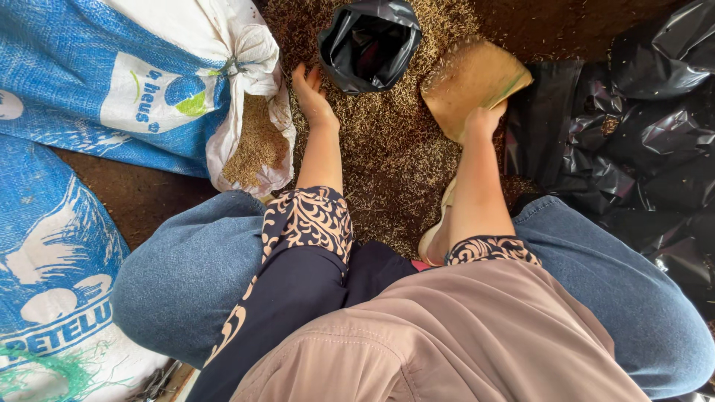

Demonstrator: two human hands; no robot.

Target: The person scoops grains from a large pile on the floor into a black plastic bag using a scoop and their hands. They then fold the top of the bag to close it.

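Scoop [469, 85], gripped by right hand [485, 119], angles up-left toward black bag [369, 45].

Left hand [311, 100] flat, right hand [484, 119] clenched.

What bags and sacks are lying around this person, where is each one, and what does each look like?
Open woven sack: upper left, lying on its side, blue and white, mouth spilling grain beside the left hand.
Second woven sack: lower left, blue with white shapes.
Small black plastic bag: top centre, mouth open, on the grain pile.
Crumpled black plastic bags: right side, glossy.
Tan flat scoop: in the right hand.
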